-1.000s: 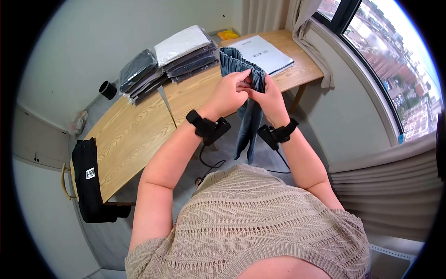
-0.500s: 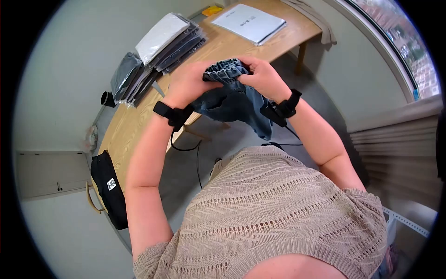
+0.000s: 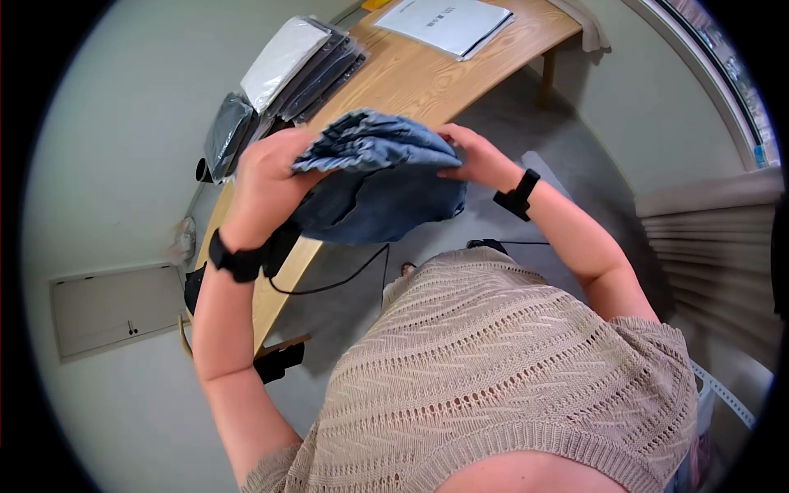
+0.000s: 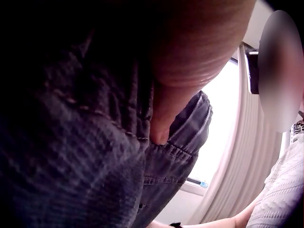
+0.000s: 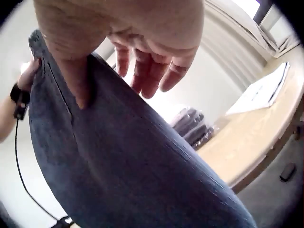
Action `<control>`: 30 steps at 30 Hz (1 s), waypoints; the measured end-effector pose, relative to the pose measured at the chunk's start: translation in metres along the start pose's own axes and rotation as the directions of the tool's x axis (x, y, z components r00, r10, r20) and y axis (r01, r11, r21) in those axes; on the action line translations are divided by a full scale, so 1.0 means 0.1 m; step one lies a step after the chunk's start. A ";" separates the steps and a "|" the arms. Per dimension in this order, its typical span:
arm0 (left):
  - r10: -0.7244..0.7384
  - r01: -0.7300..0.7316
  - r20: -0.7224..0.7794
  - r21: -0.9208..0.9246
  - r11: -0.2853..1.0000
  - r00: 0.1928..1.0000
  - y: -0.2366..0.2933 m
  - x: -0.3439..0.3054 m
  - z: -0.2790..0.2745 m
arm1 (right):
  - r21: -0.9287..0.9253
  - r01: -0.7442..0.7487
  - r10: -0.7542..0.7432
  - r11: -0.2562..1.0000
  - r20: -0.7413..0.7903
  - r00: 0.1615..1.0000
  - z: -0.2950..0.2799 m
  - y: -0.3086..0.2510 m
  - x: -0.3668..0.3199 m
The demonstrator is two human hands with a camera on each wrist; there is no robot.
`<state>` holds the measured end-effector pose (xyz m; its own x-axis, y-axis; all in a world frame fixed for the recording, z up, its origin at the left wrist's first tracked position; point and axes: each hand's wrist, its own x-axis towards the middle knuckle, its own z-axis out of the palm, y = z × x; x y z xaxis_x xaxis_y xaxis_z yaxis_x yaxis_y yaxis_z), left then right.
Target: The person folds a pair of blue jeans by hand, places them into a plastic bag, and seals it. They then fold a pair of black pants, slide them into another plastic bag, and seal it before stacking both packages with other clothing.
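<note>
A pair of blue jeans (image 3: pixel 394 201) with a gathered elastic waistband hangs folded in front of the body, between both hands. My left hand (image 3: pixel 275 181) grips the waistband at its left end; the left wrist view shows a fingertip (image 4: pixel 161 135) pressed at the stitched band. At the opposite end, my right hand (image 3: pixel 485 160) holds the side of the jeans. In the right wrist view its thumb (image 5: pixel 78 90) lies on the near face of the denim (image 5: pixel 128 142), with the other fingers beyond the top edge.
Behind the hands stands a wooden table (image 3: pixel 411 74). Bagged garments (image 3: pixel 300 70) are stacked at its left, and a flat white package (image 3: pixel 444 25) lies at its far end. A black cable (image 3: pixel 337 283) loops below the left wrist. Curtains (image 3: pixel 715 226) hang at the right.
The jeans have come from over the table toward the body and are now spread wider. My left hand has moved left, away from the right hand, which has shifted along the garment.
</note>
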<state>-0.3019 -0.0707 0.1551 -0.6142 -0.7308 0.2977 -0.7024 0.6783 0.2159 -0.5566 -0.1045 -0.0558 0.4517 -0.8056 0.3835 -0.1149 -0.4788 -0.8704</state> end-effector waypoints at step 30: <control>-0.446 0.710 -0.563 0.448 0.543 0.696 0.00 -2.09 -2.13 | -0.294 -0.284 0.256 0.912 -0.131 0.958 1.49 1.84 -0.70</control>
<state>-0.0971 0.0981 0.2905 0.0883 -0.7683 0.6340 -0.9787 -0.1854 -0.0883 -0.4774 -0.0842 -0.2882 0.2868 -0.9400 0.1849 -0.4937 -0.3105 -0.8123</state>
